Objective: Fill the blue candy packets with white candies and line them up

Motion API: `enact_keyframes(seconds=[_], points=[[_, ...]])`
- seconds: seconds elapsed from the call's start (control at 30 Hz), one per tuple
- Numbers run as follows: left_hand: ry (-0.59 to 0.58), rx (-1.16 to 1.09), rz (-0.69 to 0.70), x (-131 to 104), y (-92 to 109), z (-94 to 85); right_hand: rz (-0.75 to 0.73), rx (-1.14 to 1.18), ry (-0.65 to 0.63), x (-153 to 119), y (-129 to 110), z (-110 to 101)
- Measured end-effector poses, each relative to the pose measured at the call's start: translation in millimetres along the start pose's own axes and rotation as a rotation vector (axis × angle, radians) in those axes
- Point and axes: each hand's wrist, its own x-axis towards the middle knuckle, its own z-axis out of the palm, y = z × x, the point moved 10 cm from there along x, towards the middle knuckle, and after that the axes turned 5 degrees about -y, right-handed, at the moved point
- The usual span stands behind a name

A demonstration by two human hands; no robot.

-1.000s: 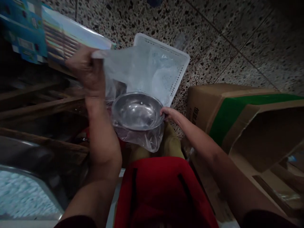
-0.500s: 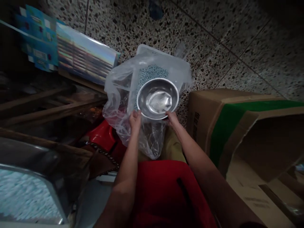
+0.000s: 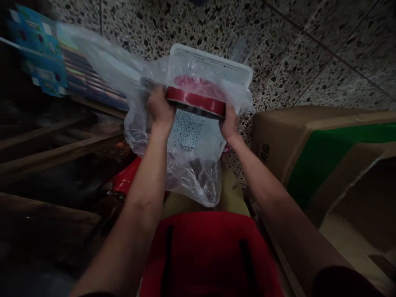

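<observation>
Speckled floor [image 3: 278, 53] spans the top. Left hand [image 3: 161, 109] and right hand [image 3: 229, 123] grip the red-sided bowl [image 3: 196, 99], newly tipped from level.

Shiny red bowl [image 3: 196, 99], tilted, above white tray [image 3: 213, 59]

Speckled floor [image 3: 291, 62], green-banded cardboard box [image 3: 278, 136] at right, blue packaging [image 3: 40, 53] at upper left.

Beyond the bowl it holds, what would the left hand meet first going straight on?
Past the red-sided bowl, the left hand would probably meet the clear plastic bag first, by the white tray; the gap in depth is unclear.
</observation>
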Motion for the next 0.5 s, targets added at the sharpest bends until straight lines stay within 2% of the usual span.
enact_keyframes(seconds=[0.1,0.17,0.23,0.3,0.37,0.47,0.5], points=[[-0.047,0.028,0.247,0,37,-1.2,-0.069,-0.024,0.061,2,-7,-18],[-0.088,0.088,0.324,19,45,7.4,-0.087,-0.005,0.128,10,-8,-27],[-0.090,0.136,0.356,47,45,18.5,-0.090,0.033,0.189,23,-7,-25],[-0.048,0.095,0.408,69,44,29.6,-0.089,0.055,0.168,38,-4,-7],[0.023,-0.006,0.484,76,41,40.6,-0.076,0.072,0.139,50,4,19],[0.117,-0.114,0.527,62,25,59.4,-0.065,0.136,0.309,54,27,39],[0.129,-0.123,0.519,56,17,66.8,-0.074,0.136,0.323,57,35,49]])
